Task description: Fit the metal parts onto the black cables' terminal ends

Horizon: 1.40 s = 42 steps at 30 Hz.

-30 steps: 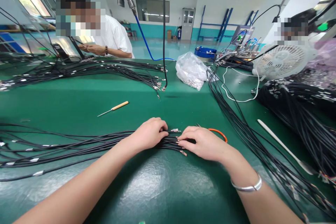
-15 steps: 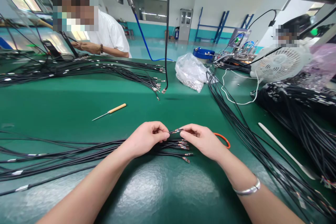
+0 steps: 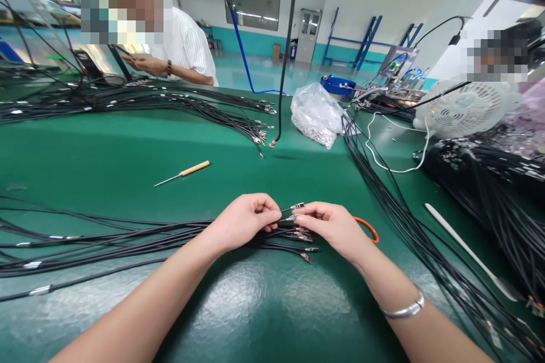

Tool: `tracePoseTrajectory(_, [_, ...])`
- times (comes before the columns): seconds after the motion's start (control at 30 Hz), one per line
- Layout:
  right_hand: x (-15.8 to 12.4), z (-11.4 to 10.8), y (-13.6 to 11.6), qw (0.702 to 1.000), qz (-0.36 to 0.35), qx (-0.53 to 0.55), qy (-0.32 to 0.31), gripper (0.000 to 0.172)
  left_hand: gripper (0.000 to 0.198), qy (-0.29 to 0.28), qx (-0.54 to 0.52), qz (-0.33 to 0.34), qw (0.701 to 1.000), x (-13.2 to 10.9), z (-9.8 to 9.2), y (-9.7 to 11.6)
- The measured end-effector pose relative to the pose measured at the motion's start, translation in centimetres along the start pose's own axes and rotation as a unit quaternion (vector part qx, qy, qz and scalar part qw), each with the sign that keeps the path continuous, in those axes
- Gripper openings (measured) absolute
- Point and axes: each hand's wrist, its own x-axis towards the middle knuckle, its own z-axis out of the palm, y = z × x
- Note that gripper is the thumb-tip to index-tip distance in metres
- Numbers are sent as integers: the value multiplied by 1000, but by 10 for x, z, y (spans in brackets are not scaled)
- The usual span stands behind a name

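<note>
My left hand (image 3: 255, 218) pinches a thin black cable between thumb and forefinger. The cable's metal-tipped connector end (image 3: 300, 206) sticks out to the right, just above the fingertips of my right hand (image 3: 330, 224). My right hand is closed, its thumb and fingers at a second cable end (image 3: 292, 218) with bare coloured wires; the exact grip is partly hidden. Below both hands lies a bundle of black cables (image 3: 179, 238) with white labels, running in from the left. Several of its connector ends (image 3: 304, 235) fan out under my right hand.
A wooden-handled awl (image 3: 195, 168) lies beyond my left hand. Behind are another cable bundle (image 3: 221, 113), a hanging black cable (image 3: 286, 57) and a clear bag of small parts (image 3: 317, 116). At right are a white fan (image 3: 468, 105) and cable heaps (image 3: 489, 181). A co-worker (image 3: 191, 45) stands across the table.
The held connector end has shifted slightly up and now shows apart from my right fingertips, with a second cable end below it. The whole view has swung slightly.
</note>
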Motion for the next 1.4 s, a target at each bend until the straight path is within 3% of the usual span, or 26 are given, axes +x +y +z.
tracePoseTrajectory(0.33, [-2,4,-4,999,17,-8,34,22,14,5,55,-5,998,0,-4,2])
tracePoseTrajectory(0.5, [-3,8,-7,999,17,35,31,23,25,44,133,114,984,0,5,1])
tracePoseTrajectory(0.6, [-4,8,-7,999,14,33,34,23,21,48,176,154,971,-2,11,5])
tracePoseTrajectory(0.77, [-4,7,-7,999,17,28,43,22,15,35,172,163,971,-4,14,6])
tracePoseTrajectory(1.4, [-2,6,-8,994,38,96,26,20,11,106,147,175,968,-1,20,2])
